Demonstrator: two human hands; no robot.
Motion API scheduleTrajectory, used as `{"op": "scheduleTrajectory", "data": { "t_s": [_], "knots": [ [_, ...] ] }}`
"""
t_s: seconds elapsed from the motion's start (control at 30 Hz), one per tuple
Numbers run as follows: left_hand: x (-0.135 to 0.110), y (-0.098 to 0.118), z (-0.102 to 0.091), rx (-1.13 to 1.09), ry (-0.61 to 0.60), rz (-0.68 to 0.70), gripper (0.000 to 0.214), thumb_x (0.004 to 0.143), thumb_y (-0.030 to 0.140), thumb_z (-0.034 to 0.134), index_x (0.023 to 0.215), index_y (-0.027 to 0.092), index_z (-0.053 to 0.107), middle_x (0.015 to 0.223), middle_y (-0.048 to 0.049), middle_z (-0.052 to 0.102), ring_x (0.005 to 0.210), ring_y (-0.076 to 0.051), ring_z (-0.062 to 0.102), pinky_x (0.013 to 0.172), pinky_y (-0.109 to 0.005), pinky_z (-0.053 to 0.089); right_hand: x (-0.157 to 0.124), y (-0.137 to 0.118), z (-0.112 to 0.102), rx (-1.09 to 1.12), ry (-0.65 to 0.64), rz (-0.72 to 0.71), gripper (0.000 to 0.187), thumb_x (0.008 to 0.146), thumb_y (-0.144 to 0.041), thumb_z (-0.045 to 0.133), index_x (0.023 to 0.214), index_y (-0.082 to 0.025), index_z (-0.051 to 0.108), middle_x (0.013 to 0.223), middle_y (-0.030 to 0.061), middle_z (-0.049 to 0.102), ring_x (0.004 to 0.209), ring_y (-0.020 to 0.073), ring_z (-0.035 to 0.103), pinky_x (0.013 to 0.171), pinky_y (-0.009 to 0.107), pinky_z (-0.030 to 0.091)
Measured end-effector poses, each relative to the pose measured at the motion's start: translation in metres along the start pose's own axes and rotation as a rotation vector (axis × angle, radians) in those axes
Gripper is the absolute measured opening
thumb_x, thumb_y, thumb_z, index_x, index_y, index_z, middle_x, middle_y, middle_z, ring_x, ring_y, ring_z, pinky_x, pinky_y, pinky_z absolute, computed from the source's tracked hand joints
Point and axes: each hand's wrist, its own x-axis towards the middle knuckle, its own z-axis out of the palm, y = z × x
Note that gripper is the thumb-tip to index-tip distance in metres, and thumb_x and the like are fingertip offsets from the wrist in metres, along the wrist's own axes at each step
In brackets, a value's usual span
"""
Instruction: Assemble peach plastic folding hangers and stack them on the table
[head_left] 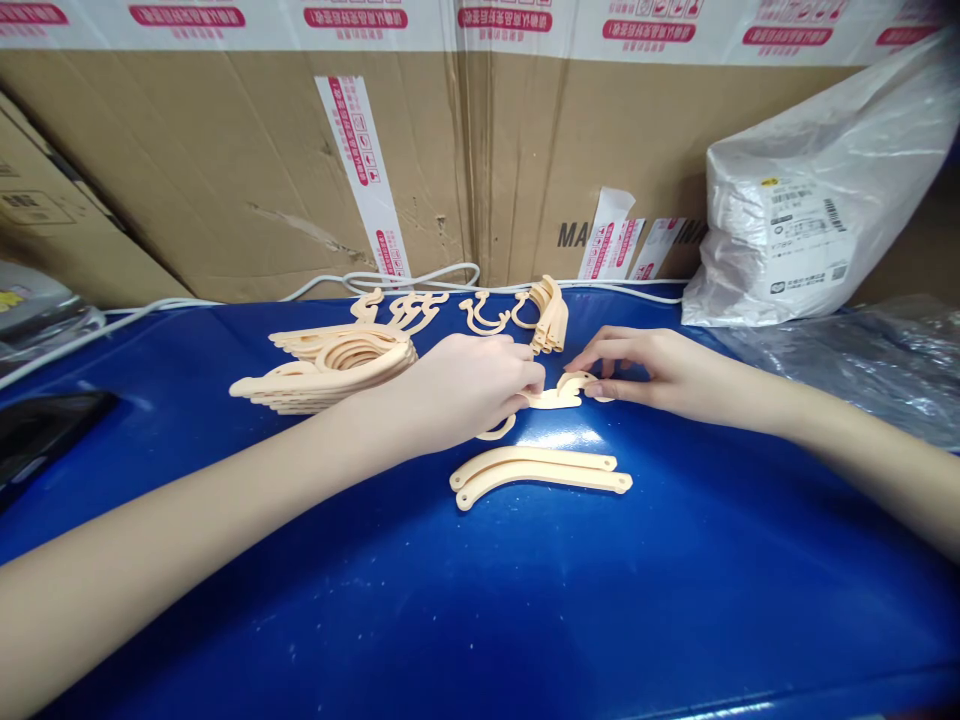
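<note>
Over the blue table, my left hand [476, 390] is closed, its fingers pinching a flat cream plastic hanger piece [555, 399]. My right hand [660, 368] grips a small curved cream piece [576, 382] between thumb and fingers, at the right end of the flat one. Whether the two are joined I cannot tell. A cream hook [498, 430] shows partly below my left hand. Nearer to me lie two curved cream hanger arms [536, 470], side by side.
Stacked cream hangers [337, 375] lie left of my left hand. Loose hooks [487, 315] and a bundle of arms [551, 315] lie behind. A cardboard box [255, 170], a white cable [405, 275], a plastic parcel [810, 210] and a black object [52, 440] surround the work.
</note>
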Motion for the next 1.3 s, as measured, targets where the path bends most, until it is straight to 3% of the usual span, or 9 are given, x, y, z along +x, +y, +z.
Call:
{"op": "scheduleTrajectory", "data": {
  "t_s": [0.27,0.6,0.77,0.87,0.97,1.1,1.3],
  "knots": [
    [0.001,-0.002,-0.001,0.001,0.027,0.031,0.013,0.093,0.022,0.058,0.094,0.020,0.071,0.091,-0.0013,0.070,0.081,-0.017,0.062,0.067,-0.028,0.039,0.003,0.002,0.000,0.127,0.011,0.071,0.035,0.088,-0.047,0.062,0.109,-0.020,0.069,0.097,0.0055,0.067,0.076,0.0156,0.059,0.068,0.031,0.046],
    [0.001,0.000,-0.011,0.046,0.024,0.045,0.013,0.093,0.022,0.057,0.095,0.020,0.070,0.093,-0.0018,0.070,0.085,-0.019,0.063,0.070,-0.030,0.041,0.003,0.002,0.000,0.080,0.003,0.080,0.037,0.090,-0.047,0.058,0.112,-0.018,0.068,0.099,0.0074,0.071,0.084,0.0189,0.063,0.069,0.032,0.044],
    [-0.009,0.008,-0.029,0.085,0.053,0.040,0.019,0.096,0.023,0.052,0.098,0.021,0.071,0.092,-0.0021,0.069,0.085,-0.018,0.063,0.067,-0.029,0.040,0.000,-0.005,-0.003,0.058,0.077,0.064,0.036,0.092,-0.047,0.057,0.110,-0.018,0.068,0.098,0.0060,0.070,0.082,0.0178,0.063,0.067,0.031,0.044],
    [-0.024,0.011,-0.029,0.155,0.051,0.084,0.017,0.095,0.022,0.054,0.090,0.018,0.069,0.084,-0.0021,0.067,0.080,-0.019,0.060,0.066,-0.030,0.039,-0.001,-0.013,-0.004,0.031,0.144,0.061,0.032,0.092,-0.045,0.057,0.107,-0.019,0.068,0.099,0.0057,0.069,0.079,0.0169,0.062,0.065,0.030,0.044],
    [-0.042,0.008,-0.020,0.174,0.111,0.153,0.026,0.100,0.023,0.046,0.088,0.017,0.069,0.083,-0.0027,0.066,0.079,-0.019,0.058,0.068,-0.031,0.041,-0.002,-0.022,-0.005,-0.050,0.221,0.035,0.028,0.093,-0.041,0.056,0.104,-0.019,0.069,0.095,0.0056,0.069,0.078,0.0179,0.062,0.065,0.031,0.045],
    [-0.060,0.003,-0.007,0.139,0.191,0.100,0.035,0.103,0.025,0.036,0.101,0.015,0.070,0.099,-0.0068,0.068,0.090,-0.023,0.060,0.075,-0.034,0.046,-0.004,-0.031,-0.002,-0.309,0.270,-0.079,0.022,0.096,-0.029,0.050,0.103,-0.018,0.067,0.093,0.0068,0.069,0.082,0.0202,0.064,0.070,0.034,0.045],
    [-0.066,0.000,0.006,0.101,0.160,0.123,0.039,0.104,0.024,0.032,0.106,0.017,0.070,0.103,-0.0066,0.069,0.092,-0.023,0.062,0.077,-0.036,0.048,-0.005,-0.030,0.006,-0.553,0.240,-0.169,0.027,0.098,-0.031,0.046,0.105,-0.017,0.067,0.097,0.0095,0.068,0.087,0.0239,0.064,0.073,0.037,0.042]
  ]
}}
